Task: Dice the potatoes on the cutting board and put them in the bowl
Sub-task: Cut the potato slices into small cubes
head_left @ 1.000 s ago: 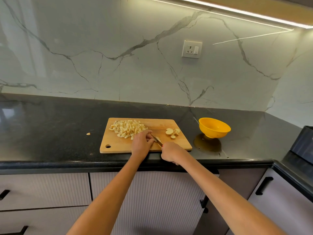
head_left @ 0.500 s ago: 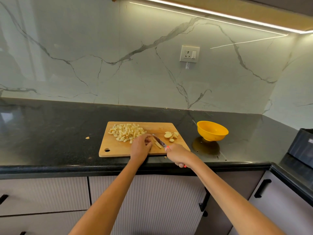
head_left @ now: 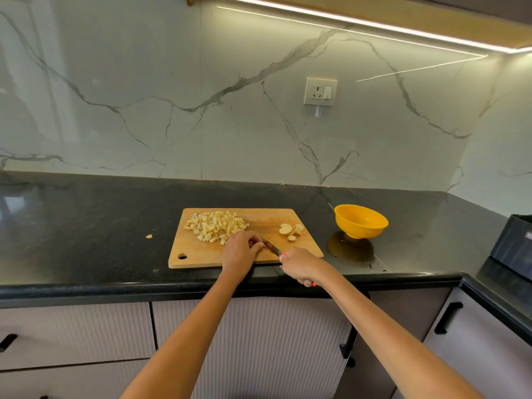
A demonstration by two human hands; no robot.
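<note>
On the wooden cutting board (head_left: 201, 253), the right hand (head_left: 300, 266) grips a knife (head_left: 270, 247) by its handle. The left hand (head_left: 240, 250) curls its fingers at the blade, probably pinning a potato piece hidden beneath. Diced potato (head_left: 217, 226) is heaped at the board's far left; potato slices (head_left: 290, 230) lie at its right. The yellow bowl (head_left: 361, 221) stands just beside the board, on the black countertop (head_left: 86, 226).

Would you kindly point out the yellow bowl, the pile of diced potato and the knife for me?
yellow bowl (head_left: 363, 226): head view, on its outer front wall.
pile of diced potato (head_left: 218, 225): head view, on the middle of the heap.
knife (head_left: 270, 246): head view, on the blade between the two hands.
</note>
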